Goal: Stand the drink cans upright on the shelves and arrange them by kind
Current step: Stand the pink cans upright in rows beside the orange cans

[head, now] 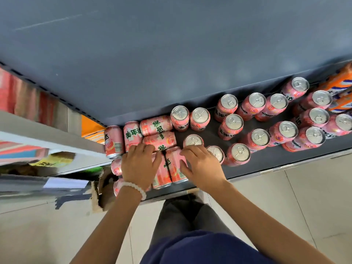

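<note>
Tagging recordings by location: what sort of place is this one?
Probably a shop aisle. Many identical pink cans fill a dark metal shelf, orange cans sit at its far right, and packaged goods line the neighbouring shelving above a tiled floor.

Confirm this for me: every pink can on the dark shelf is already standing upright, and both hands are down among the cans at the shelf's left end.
Not every one. The head view shows pink cans lying on their sides at the left end of the dark shelf, under the left hand and right hand. Those further right stand upright.
</note>
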